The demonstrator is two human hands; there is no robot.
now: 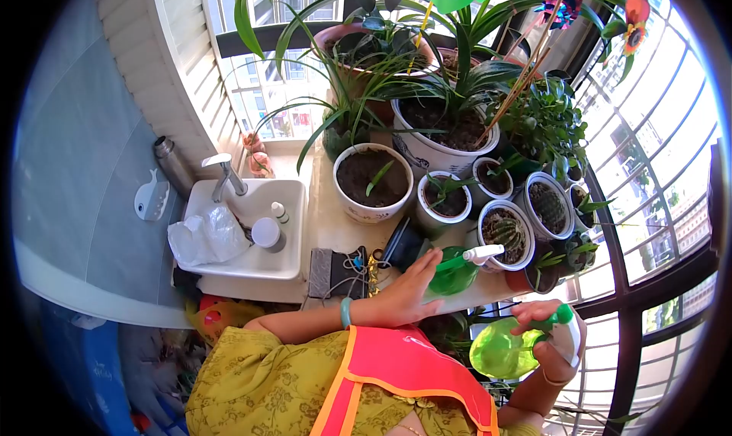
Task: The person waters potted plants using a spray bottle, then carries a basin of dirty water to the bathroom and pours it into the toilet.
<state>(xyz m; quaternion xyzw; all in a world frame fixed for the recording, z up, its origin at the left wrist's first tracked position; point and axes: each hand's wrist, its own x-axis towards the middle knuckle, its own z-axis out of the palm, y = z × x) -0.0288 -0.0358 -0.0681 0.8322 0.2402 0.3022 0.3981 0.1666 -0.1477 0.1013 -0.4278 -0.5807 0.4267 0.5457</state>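
Beyond and right of the sink (pixel 300 234), a large white pot (pixel 442 160) has its lower part hidden by smaller pots (pixel 438 220). Nearer than that pot and well right of the sink is the yellow-green spray bottle (pixel 499 354), its neck wrapped by the right hand (pixel 549 354), some fingertips out of sight. Closer to the sink, the left hand (pixel 412 289) stretches its fingers nearly straight, half covering a darker green bottle (pixel 459 277); whether they touch I cannot tell.
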